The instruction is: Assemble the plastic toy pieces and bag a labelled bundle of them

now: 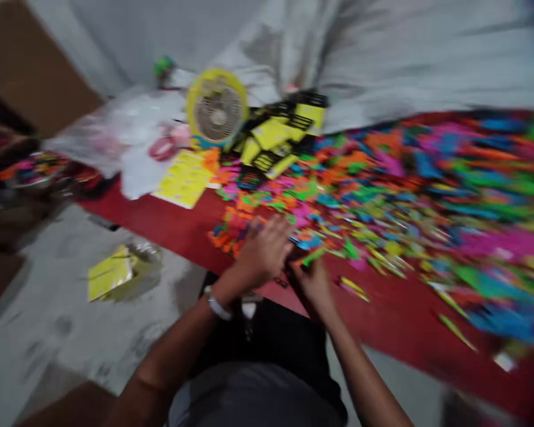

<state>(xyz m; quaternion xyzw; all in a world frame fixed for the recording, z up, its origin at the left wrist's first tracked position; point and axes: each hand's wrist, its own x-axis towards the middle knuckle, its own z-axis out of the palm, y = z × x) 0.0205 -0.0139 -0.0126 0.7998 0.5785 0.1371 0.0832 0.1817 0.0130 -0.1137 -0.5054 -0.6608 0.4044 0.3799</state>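
Note:
The picture is smeared by motion. My left hand (267, 249) reaches over the near edge of a big heap of small coloured plastic pieces (382, 196) spread on a red mat (382, 320), its fingers stretched over the pieces. A pale band is on that wrist. My right hand (314, 281) lies just to its right at the heap's edge, fingers curled around some green and blue pieces; the blur hides exactly what it holds.
A small yellow fan (216, 110) stands at the back, next to black and yellow cards (280, 133). A yellow sheet (184, 178) and clear plastic bags (120, 130) lie left of them. Another yellow packet (111, 273) lies on the grey floor.

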